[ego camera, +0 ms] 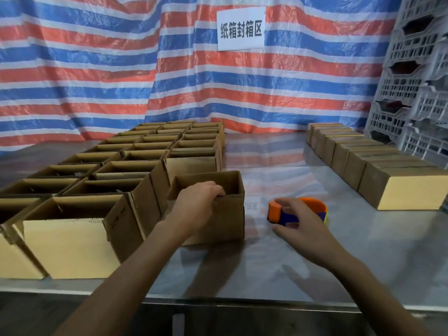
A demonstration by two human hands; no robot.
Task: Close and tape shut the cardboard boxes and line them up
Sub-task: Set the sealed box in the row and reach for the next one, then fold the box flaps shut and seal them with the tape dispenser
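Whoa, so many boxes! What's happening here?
A person is sealing cardboard boxes at a metal table. The left hand grips the rim of one open box, beside a big block of other open boxes. The right hand is around the orange and blue tape dispenser, though a firm grip is unclear. A row of closed boxes stands on the right.

A glossy grey metal tabletop (pixel 266 267) is seen. On its left part, open cardboard boxes (pixel 135 166) are packed in three rows running back. A single open box (pixel 225 221) is set just beside their front right corner. An orange and blue tape dispenser (pixel 275 210) is laid near it, and closed boxes (pixel 378 170) are lined up along the right side.
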